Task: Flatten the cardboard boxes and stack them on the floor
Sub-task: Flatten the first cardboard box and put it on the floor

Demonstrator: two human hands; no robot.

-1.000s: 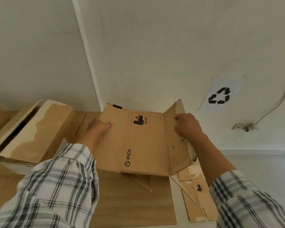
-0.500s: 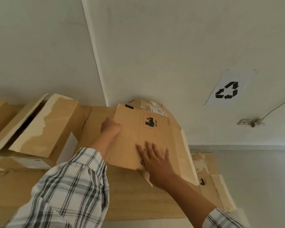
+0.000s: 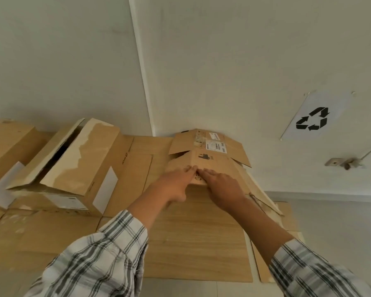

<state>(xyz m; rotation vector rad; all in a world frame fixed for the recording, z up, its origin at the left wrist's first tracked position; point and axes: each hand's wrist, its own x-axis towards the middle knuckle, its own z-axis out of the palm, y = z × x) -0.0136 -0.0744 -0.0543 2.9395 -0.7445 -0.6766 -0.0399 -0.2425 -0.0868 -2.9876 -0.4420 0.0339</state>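
Presently my left hand (image 3: 176, 185) and right hand (image 3: 221, 187) lie open-palmed, gripping nothing, pressing the collapsed box (image 3: 204, 166) onto the flattened cardboard (image 3: 193, 243) on the floor by the wall; pressure should spread outward so the creases settle flat.

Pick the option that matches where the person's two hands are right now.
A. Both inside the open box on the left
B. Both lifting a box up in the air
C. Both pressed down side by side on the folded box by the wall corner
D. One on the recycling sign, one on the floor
C: the left hand and right hand lie palm-down, fingertips nearly meeting, on the folded box at the wall corner, well away from the open box.
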